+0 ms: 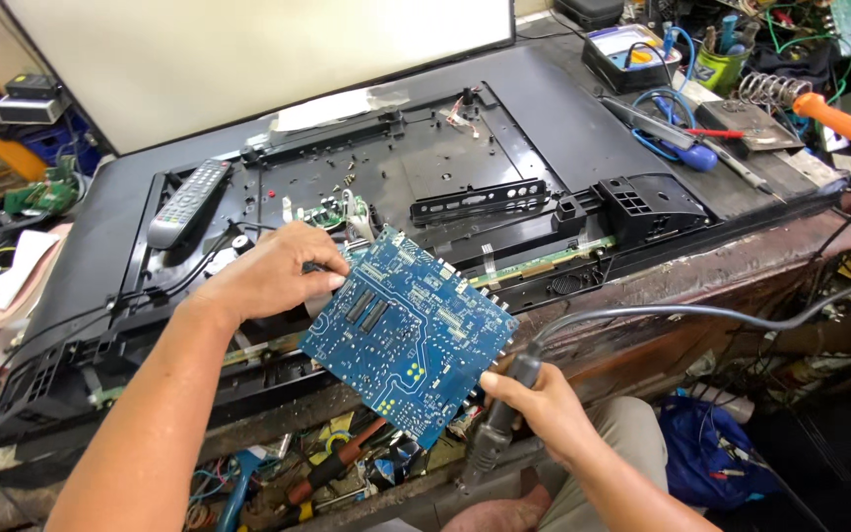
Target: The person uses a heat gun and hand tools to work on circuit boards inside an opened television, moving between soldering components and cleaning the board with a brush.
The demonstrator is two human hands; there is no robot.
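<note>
Frame centre: blue circuit board (408, 333) held tilted above bench edge. Left hand (268, 271) pinches its upper-left edge. Right hand (536, 402), lower right, fingers closed around black corded tool handle (499, 419). Remote control (187, 202) upper left.

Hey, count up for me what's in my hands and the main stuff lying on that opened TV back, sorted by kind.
Blue circuit board, in the left hand: 1
Corded black tool, in the right hand: 1
Remote control: 1
Opened TV back panel: 1
Black plastic bracket: 1
Total: 5
</note>
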